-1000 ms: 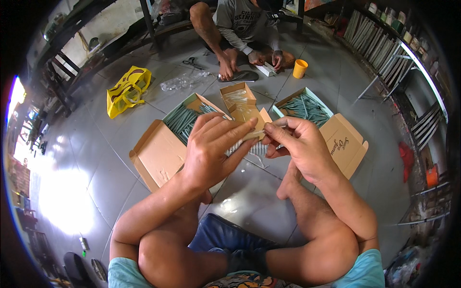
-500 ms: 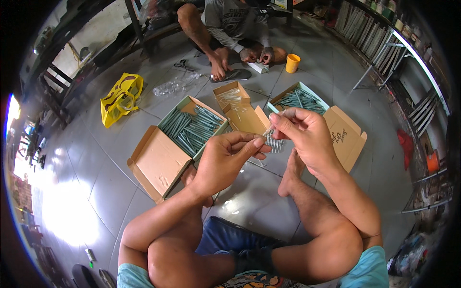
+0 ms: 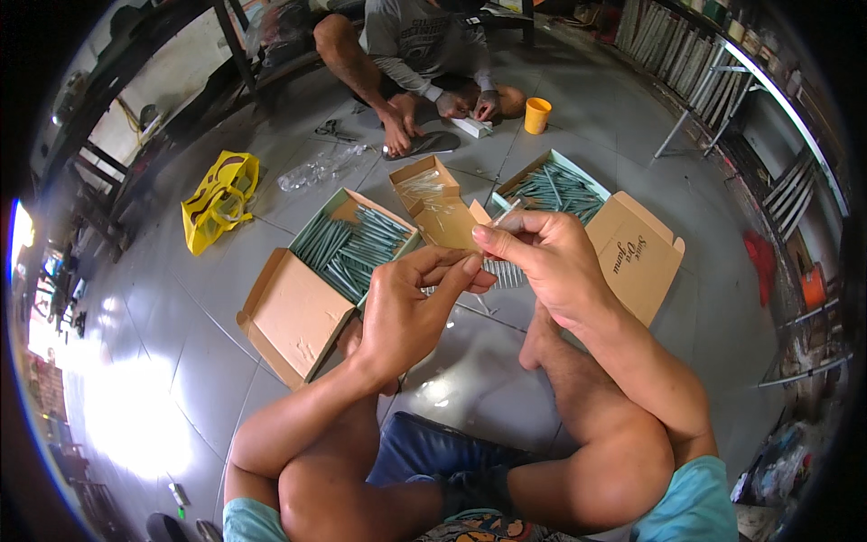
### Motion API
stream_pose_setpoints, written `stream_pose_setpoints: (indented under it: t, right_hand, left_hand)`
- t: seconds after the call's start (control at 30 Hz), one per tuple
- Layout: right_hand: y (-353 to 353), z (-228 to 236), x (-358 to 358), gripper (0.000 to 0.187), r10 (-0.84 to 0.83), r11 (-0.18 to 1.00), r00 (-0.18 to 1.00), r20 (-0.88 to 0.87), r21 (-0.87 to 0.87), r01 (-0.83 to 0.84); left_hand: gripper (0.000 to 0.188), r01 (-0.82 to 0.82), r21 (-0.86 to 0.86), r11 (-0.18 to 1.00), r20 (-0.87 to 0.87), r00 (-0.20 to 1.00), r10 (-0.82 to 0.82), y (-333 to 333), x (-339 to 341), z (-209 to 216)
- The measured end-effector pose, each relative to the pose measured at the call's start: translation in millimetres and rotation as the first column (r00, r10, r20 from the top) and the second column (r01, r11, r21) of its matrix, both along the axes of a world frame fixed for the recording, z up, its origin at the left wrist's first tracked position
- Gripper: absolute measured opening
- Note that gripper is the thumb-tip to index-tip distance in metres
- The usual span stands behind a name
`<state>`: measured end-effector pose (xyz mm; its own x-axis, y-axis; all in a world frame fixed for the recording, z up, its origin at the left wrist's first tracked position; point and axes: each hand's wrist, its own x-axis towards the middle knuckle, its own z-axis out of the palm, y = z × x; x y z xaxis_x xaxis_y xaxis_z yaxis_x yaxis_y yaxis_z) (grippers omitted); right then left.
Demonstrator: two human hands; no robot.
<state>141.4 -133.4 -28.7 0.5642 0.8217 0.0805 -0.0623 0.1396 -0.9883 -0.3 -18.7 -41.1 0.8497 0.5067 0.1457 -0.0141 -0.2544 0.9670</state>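
My left hand is closed, thumb pressed to fingertips; whatever it pinches is too small to make out. Close beside it, my right hand pinches a thin clear piece that shows above its fingers. Below and behind the fingertips is a row of thin, shiny pieces, partly hidden by my hands. An open cardboard box of grey-green sticks lies at the left. Another box of such sticks is at the right. Between them, a smaller carton holds small clear pieces.
Across from me a co-worker's hands handle a small white box, near an orange cup. A yellow bag and clear plastic wrap lie on the tiled floor. My bare legs flank a blue cushion.
My right hand has shifted slightly left, and its clear piece now shows above the fingers instead of between the hands. My left hand stays pinched. The view has shifted slightly.
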Motion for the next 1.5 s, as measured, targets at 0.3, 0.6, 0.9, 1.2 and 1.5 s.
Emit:
stream_pose_setpoints:
  t: [0.3, 0.6, 0.9, 1.2, 1.5]
  right_hand:
    - [-10.6, -1.8, 9.8, 0.024, -0.081, 0.996, 0.996, -0.026, -0.043, 0.08]
    - [-21.4, -2.6, 15.1, 0.022, -0.133, 0.991, 0.982, -0.132, -0.018, 0.132]
    - [-15.8, -12.5, 8.1, 0.024, 0.059, 0.996, 0.995, -0.085, -0.063, -0.065]
    - [-20.3, -16.4, 10.9, 0.015, 0.157, 0.971, 0.98, 0.12, -0.199, -0.131]
    - [-30.0, -10.5, 9.7, 0.012, 0.32, 0.943, 0.825, 0.465, -0.238, -0.232]
  left_hand:
    - [0.03, 0.05, -0.058, 0.997, -0.076, 0.996, -0.054, -7.6, -3.6, 13.2]
    - [0.034, 0.121, -0.155, 0.98, -0.087, 0.987, -0.135, -12.7, -2.6, 8.1]
    - [0.033, 0.104, -0.259, 0.96, -0.018, 0.993, -0.113, -12.0, 3.6, -8.7]
    - [0.028, 0.147, -0.125, 0.981, -0.136, 0.977, -0.163, 1.1, -11.4, -8.1]
    - [0.023, 0.337, 0.056, 0.94, -0.261, 0.913, -0.312, 7.6, -25.2, 11.2]
